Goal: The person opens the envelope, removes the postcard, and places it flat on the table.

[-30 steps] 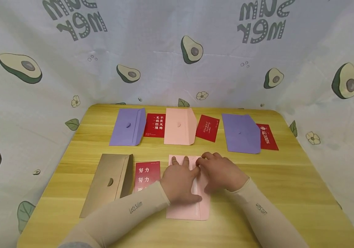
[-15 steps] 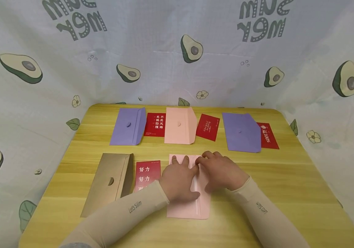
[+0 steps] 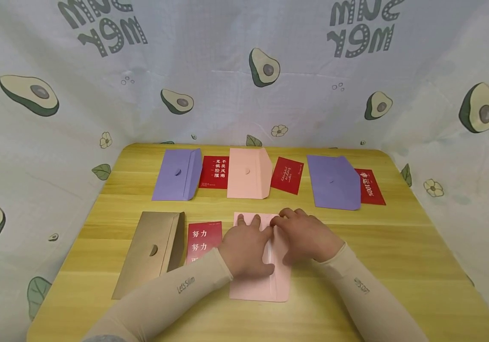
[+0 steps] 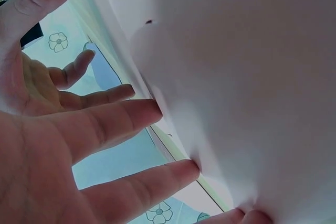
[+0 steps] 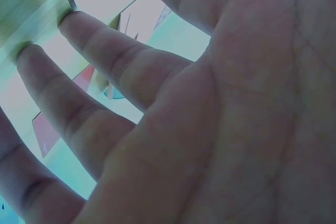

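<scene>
A pale pink envelope [image 3: 250,290] lies near the middle of the table, its flap side to the right. My left hand [image 3: 245,249] rests on it with spread fingers pressing the paper, and part of the envelope is hidden beneath. In the left wrist view, the fingertips [image 4: 191,170] touch the pale paper. At the envelope's upper right edge, my right hand [image 3: 311,236] touches down with gently bent fingers, the thumb apart from them. The right wrist view shows its fingertips [image 5: 31,56] on the table surface. A red card [image 3: 203,240] lies left of the envelope, partly behind the left forearm.
A brown envelope [image 3: 148,251] with its flap raised lies at left. Along the back stand out a purple envelope [image 3: 171,175], a peach envelope [image 3: 244,183] and another purple envelope [image 3: 331,185]. Red cards [image 3: 287,175] lie beside them. A printed curtain [image 3: 218,57] hangs behind the table.
The left hand's thumb has shifted slightly left on the pink envelope. The right hand stays nearly still, and the other envelopes and cards keep their places.
</scene>
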Demonstrator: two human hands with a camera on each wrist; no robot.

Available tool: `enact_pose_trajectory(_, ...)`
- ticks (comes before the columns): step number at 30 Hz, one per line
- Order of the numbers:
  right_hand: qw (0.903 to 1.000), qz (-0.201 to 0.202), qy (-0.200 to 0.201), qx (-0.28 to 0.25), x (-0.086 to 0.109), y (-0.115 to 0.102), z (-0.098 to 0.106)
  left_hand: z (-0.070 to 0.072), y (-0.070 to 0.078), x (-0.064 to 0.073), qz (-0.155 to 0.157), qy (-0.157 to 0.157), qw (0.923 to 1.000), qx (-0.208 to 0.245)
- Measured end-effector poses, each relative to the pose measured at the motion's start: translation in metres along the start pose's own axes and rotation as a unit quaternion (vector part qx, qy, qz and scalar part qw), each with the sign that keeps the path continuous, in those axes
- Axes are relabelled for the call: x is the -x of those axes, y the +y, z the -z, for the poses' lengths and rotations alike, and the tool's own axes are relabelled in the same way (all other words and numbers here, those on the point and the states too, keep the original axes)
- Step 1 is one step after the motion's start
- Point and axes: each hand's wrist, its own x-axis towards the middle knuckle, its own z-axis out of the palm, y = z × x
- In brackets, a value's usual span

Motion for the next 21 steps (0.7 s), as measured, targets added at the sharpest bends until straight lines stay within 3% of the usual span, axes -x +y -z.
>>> enact_pose_trajectory(14,0.9999,0.008,0.01,-0.003,0.0022,-0.0016,0.0019,-0.0011,-0.0021,0.002,-0.011,0.017,0.9997,0.01)
enact_pose_trajectory(21,0.9999,0.01,0.01,0.003,0.0019,-0.0009,0.0013,0.0003,-0.0051,0.0002,-0.02,0.011,0.9996,0.019)
